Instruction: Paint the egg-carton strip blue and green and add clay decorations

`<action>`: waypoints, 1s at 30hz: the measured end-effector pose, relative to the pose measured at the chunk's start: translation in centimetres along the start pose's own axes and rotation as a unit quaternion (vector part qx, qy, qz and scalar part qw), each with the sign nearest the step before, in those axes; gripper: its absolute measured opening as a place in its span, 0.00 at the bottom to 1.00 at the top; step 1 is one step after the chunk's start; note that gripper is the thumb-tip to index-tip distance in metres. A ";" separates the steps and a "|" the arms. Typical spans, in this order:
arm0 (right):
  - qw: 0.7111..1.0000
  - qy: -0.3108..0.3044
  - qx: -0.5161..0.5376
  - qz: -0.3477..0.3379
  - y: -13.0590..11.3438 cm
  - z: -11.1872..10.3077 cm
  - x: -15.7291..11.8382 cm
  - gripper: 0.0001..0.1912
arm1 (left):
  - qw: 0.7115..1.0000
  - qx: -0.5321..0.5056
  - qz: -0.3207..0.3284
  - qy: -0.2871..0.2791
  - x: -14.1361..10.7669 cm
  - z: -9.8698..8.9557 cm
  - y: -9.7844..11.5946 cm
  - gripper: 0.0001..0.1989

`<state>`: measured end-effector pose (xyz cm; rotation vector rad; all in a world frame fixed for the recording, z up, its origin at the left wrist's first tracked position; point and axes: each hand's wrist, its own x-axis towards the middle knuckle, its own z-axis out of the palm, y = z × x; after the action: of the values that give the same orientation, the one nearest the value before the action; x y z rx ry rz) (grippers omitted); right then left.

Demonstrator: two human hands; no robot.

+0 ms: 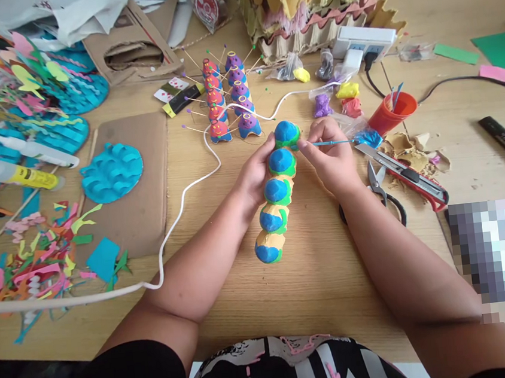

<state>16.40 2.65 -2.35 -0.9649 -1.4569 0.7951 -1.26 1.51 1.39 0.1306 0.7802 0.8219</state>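
Note:
A strip of several egg-carton bumps [276, 191], coated in blue and green over tan carton, lies lengthwise in the middle of the view. My left hand [257, 173] grips its left side near the far end, fingers partly hidden behind it. In my right hand [331, 155] is a thin blue stick [331, 142], pinched between thumb and fingers. One end of the stick reaches the green edge of the farthest bump; the other points right, over a blue clay packet [368, 138].
Red figures [215, 100] and purple figures [239, 94] with pins stand beyond my hands. A white cable [182, 202] crosses the left side. Scissors [381, 184], a box cutter [407, 176] and a red cup [392, 113] are on the right. Paper scraps [38, 253] lie left.

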 end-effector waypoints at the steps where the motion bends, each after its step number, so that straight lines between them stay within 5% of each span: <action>1: 1.000 0.004 -0.008 -0.008 0.0 0.0 0.0 0.28 | 1.000 -0.001 -0.001 0.002 0.0 0.0 0.0 0.27; 30: 0.999 0.020 -0.017 -0.028 -0.7 0.2 0.0 0.28 | 1.000 -0.005 -0.010 -0.008 0.5 -0.5 0.0 0.28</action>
<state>16.11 2.33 -1.71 -0.9570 -1.4605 0.7080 -1.35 1.72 0.79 0.1200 0.7621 0.8040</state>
